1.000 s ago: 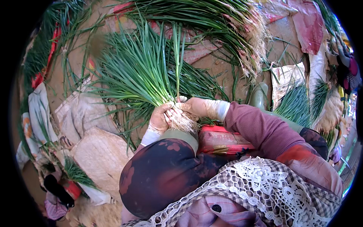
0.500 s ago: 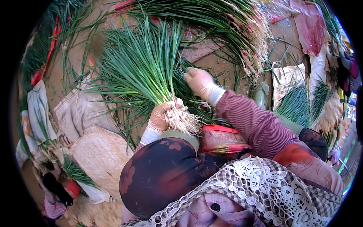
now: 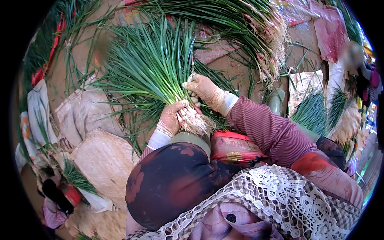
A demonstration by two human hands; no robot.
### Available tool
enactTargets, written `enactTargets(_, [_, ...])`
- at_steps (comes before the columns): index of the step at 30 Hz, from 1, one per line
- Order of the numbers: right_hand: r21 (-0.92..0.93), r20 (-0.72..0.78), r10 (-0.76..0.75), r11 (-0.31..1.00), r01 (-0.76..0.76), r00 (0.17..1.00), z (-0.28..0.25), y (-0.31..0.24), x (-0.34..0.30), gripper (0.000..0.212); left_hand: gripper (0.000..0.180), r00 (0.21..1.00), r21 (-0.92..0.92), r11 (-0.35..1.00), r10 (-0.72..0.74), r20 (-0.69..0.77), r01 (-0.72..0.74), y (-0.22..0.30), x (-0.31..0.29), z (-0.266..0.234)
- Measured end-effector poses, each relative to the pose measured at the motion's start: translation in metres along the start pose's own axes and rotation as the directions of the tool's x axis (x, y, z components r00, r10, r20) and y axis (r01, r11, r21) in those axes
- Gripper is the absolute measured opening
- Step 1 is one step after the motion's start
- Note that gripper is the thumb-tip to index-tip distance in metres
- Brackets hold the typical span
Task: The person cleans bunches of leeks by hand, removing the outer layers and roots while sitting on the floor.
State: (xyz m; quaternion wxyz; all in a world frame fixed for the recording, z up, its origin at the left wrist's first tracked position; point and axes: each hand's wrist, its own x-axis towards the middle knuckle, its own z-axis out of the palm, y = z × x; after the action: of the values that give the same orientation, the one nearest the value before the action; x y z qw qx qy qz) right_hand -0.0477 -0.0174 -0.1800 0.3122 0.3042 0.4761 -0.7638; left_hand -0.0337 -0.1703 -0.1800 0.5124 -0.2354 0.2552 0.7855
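A thick bunch of spring onions fans its green leaves up and away from me, its white bulbs and stringy roots pointing back toward my knees. Around its base, just above the bulbs, my left hand is closed, in a pale thin glove. My right hand, gloved the same way, is curled against the right side of the bunch, thumb and fingers pressed together. Whatever it pinches is hidden by the fingers. A reddish stalk end shows just below it, beside the roots.
A large heap of spring onions with reddish bulbs lies at the far right. Beneath my right forearm is a red package. Woven sacks cover the ground at left. More green bundles lie at right. Other people are at both edges.
My right hand has come down and left from just beside the leaves to the bunch's stems, its fingers now against them. The left hand keeps its hold on the bunch.
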Motion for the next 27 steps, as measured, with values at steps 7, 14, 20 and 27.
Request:
enactTargets(7, [-0.585, -0.214, -0.492, 0.757, 0.292, 0.844, -0.002, 0.010, 0.008, 0.023, 0.029, 0.999, -0.064, 0.998, 0.009, -0.031, -0.011, -0.002, 0.003, -0.006])
enactTargets(14, [-0.935, -0.130, -0.292, 0.354, -0.020, 0.948, -0.081, -0.010, 0.000, 0.027, 0.030, 0.998, -0.029, 0.998, 0.050, -0.033, -0.051, -0.004, 0.000, -0.010])
enactTargets(20, [-0.968, -0.149, -0.755, 0.243, 0.061, 0.639, -0.133, -0.069, -0.024, 0.023, 0.043, 0.989, -0.050, 0.992, 0.121, 0.080, -0.117, 0.002, -0.006, -0.013])
enactTargets(27, [-0.912, -0.399, -0.455, 0.105, -0.397, 0.796, -0.165, -0.093, -0.016, 0.039, 0.020, 0.697, -0.021, 0.781, 0.568, 0.437, -0.624, 0.069, -0.046, 0.041])
